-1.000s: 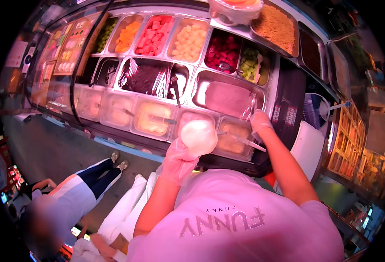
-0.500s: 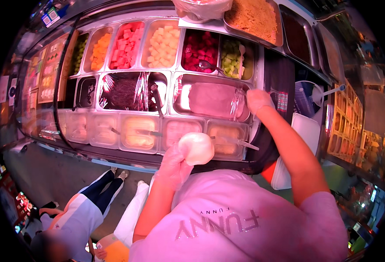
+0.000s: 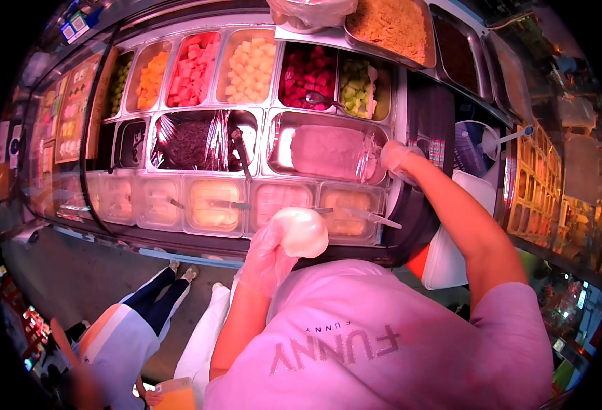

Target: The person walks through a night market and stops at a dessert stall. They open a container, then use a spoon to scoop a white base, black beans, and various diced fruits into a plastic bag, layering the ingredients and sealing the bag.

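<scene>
My left hand (image 3: pixel 267 256), in a clear plastic glove, holds up a smooth white round thing (image 3: pixel 303 233), like a ball of soft dough, in front of the near row of tubs. My gloved right hand (image 3: pixel 398 158) is at the right end of a steel pan (image 3: pixel 282 145). Its fingers are curled together at the rim, beside the wrinkled edge of clear plastic wrap (image 3: pixel 368 160); what they grip is hidden. Under the wrap lies a pale purple mass (image 3: pixel 328 150). Left of it, another pan holds a dark purple mass (image 3: pixel 190 142), partly under film, with a dark-handled utensil (image 3: pixel 241 152).
Pans of cut fruit (image 3: pixel 250 65) line the far row. Lidded clear tubs (image 3: pixel 213 205) with spoon handles stand nearest me. A tray of brown crumbs (image 3: pixel 390 31) sits at the far right, a white bucket (image 3: pixel 479 147) to the right. Another person (image 3: pixel 120 342) is at the lower left.
The whole view has shifted slightly. My left hand still holds the white round thing, now turned a little. My right hand stays by the pan's right end, its wrist slightly turned.
</scene>
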Tool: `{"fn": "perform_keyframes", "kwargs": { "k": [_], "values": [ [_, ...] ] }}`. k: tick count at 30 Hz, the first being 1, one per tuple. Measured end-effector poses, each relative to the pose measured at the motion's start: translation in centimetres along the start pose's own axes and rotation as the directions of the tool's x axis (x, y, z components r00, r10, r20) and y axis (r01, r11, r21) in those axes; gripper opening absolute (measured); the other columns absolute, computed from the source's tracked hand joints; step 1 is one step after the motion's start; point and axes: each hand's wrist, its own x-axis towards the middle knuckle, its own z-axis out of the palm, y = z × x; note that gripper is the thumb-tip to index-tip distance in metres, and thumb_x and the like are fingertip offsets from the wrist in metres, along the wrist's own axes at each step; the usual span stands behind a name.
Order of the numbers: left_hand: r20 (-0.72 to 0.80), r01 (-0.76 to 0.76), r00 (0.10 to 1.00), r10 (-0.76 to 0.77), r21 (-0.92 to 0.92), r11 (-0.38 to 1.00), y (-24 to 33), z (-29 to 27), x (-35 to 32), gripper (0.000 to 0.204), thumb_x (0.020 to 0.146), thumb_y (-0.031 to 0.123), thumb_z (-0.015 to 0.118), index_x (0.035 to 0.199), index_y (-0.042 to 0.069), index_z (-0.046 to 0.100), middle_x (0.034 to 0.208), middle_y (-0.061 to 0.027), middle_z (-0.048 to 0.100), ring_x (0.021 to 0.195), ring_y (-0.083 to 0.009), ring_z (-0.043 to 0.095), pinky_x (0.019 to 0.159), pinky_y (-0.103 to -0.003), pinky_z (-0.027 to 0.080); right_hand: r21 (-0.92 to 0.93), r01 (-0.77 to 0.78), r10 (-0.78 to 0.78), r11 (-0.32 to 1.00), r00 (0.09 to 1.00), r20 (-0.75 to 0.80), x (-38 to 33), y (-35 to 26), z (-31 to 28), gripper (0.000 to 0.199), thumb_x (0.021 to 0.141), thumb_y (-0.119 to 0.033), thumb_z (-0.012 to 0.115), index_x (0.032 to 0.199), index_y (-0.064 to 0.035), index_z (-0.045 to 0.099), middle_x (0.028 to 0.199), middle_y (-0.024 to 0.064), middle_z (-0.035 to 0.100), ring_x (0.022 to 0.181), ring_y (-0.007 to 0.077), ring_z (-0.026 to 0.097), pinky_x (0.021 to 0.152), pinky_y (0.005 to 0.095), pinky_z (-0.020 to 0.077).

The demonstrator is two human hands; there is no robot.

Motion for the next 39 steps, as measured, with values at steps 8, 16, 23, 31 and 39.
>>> {"fn": "perform_keyframes", "kwargs": {
  "k": [8, 16, 23, 31, 39],
  "values": [
    [-0.018, 0.042, 0.999, -0.042, -0.015, 0.999, -1.5, -0.1, 0.6, 0.047, 0.104, 0.025, 0.058, 0.136, -0.007, 0.049, 0.133, -0.0172, 0.06, 0.122, -0.0289, 0.062, 0.108, -0.045, 0.049, 0.78, -0.31, -0.071, -0.544, 0.943, 0.325, -7.0, -5.3, -0.3, 0.005, 0.087, -0.004, 0.059, 0.083, -0.0067, 0.058, 0.054, -0.0021, 0.042, 0.037, 0.0093, 0.033, 0.032, 0.029, 0.0231],
    [-0.009, 0.077, 0.997, -0.078, -0.041, 0.996, -2.2, 1.7, 3.4, 0.045, 0.107, 0.027, 0.052, 0.14, -0.003, 0.047, 0.136, -0.0165, 0.058, 0.126, -0.0287, 0.058, 0.108, -0.044, 0.048, 0.661, -0.106, -0.007, -0.743, 0.989, 0.151, -7.3, -7.8, 5.6, 0.022, 0.096, -0.023, 0.062, 0.078, -0.0121, 0.055, 0.053, -0.0021, 0.039, 0.037, 0.0124, 0.032, 0.035, 0.0309, 0.0195],
    [0.045, -0.065, 0.998, 0.051, 0.414, 0.908, -4.8, -0.2, 9.1, 0.041, 0.108, 0.027, 0.047, 0.138, -0.002, 0.049, 0.131, -0.0151, 0.06, 0.121, -0.0294, 0.06, 0.104, -0.043, 0.05, 0.824, 0.066, 0.324, -0.563, 0.935, 0.146, -15.0, -10.6, 3.3, 0.02, 0.099, -0.02, 0.062, 0.081, -0.0101, 0.058, 0.058, 0.002, 0.049, 0.039, 0.0109, 0.037, 0.035, 0.0288, 0.0226],
    [0.061, -0.083, 0.996, 0.062, 0.47, 0.879, -5.0, 0.4, 16.0, 0.039, 0.106, 0.021, 0.046, 0.14, 0.001, 0.049, 0.131, -0.0133, 0.06, 0.119, -0.0244, 0.061, 0.103, -0.039, 0.05, 0.899, 0.418, 0.462, -0.13, 0.828, -0.318, -27.7, -10.7, -0.6, 0.016, 0.097, -0.006, 0.065, 0.111, 0.0005, 0.069, 0.063, 0.0035, 0.056, 0.05, 0.0135, 0.054, 0.048, 0.0264, 0.0426],
    [0.298, -0.284, 0.949, 0.104, 0.664, 0.692, -2.7, 6.6, 11.6, 0.039, 0.107, 0.014, 0.04, 0.143, 0.003, 0.047, 0.131, -0.0103, 0.06, 0.119, -0.0211, 0.06, 0.104, -0.036, 0.049, -0.122, 0.02, -0.118, 0.992, 0.448, -0.886, -25.2, -13.4, 0.4, 0.058, 0.084, -0.007, 0.06, 0.141, -0.0003, 0.055, 0.069, 0.0038, 0.045, 0.049, 0.0157, 0.054, 0.046, 0.031, 0.046]
  ]
}}
